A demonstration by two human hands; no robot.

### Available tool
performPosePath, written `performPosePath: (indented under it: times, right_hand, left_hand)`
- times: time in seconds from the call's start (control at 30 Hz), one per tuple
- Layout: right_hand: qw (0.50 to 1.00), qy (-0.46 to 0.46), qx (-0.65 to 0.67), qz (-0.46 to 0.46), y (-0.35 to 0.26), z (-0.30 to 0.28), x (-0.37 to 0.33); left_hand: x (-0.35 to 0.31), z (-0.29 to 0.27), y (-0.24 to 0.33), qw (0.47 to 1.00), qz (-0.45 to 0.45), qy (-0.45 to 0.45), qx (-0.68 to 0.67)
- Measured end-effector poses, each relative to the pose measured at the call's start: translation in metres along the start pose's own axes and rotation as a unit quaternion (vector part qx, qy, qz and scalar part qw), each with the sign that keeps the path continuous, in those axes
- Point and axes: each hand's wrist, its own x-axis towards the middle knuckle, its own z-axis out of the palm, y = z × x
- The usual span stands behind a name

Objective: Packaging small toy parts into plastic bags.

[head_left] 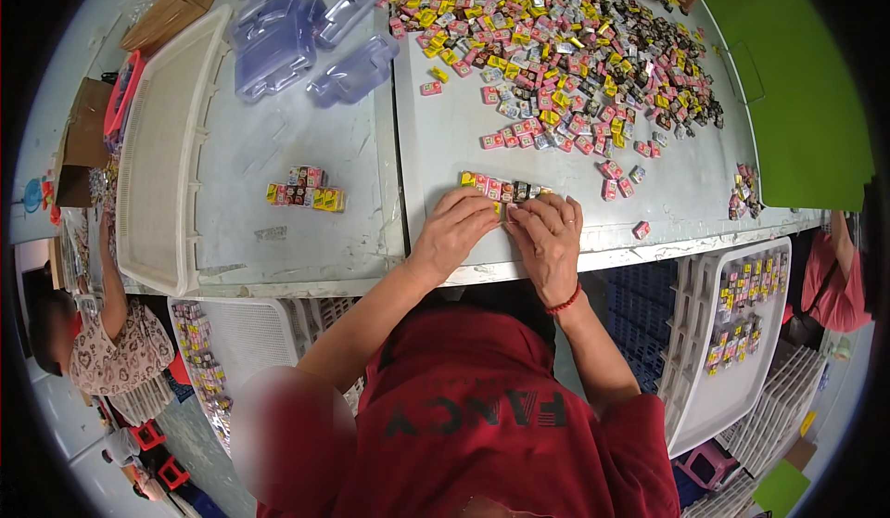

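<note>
Near the table's front edge lies a short row of small coloured boxes point(493, 186), yellow, pink, white and dark, side by side. My left hand point(456, 229) grips the row's left part with bent fingers. From the right, my right hand point(549, 235), with a red bracelet at the wrist, closes on the other end, thumb and fingertips near the middle. The fingers cover the front of the row. To the left, another small cluster of such boxes point(306, 190) rests on the table. A big loose pile of them point(575, 63) spreads across the far side.
Clear bluish plastic cases point(276, 50) lie at the back left, beside a long white tray point(159, 156). Crates with packed boxes point(732, 370) stand below the table on the right. A green board point(797, 82) borders the right. Other people work at both sides.
</note>
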Motion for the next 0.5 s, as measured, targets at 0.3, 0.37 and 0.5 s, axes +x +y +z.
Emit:
performPosePath:
  times: [0.3, 0.37, 0.5]
  right_hand:
    - [0.989, -0.072, -0.128, -0.033, -0.014, -0.01, -0.01]
    - [0.99, -0.082, -0.108, -0.027, -0.014, -0.008, -0.012]
    - [0.993, -0.066, -0.098, -0.008, -0.015, -0.004, -0.017]
  left_hand:
    - [0.003, 0.003, 0.003, 0.999, 0.02, -0.007, 0.039]
    - [0.003, -0.001, 0.005, 0.997, 0.035, -0.018, 0.066]
    - [0.0, -0.002, 0.008, 0.992, 0.05, -0.053, 0.099]
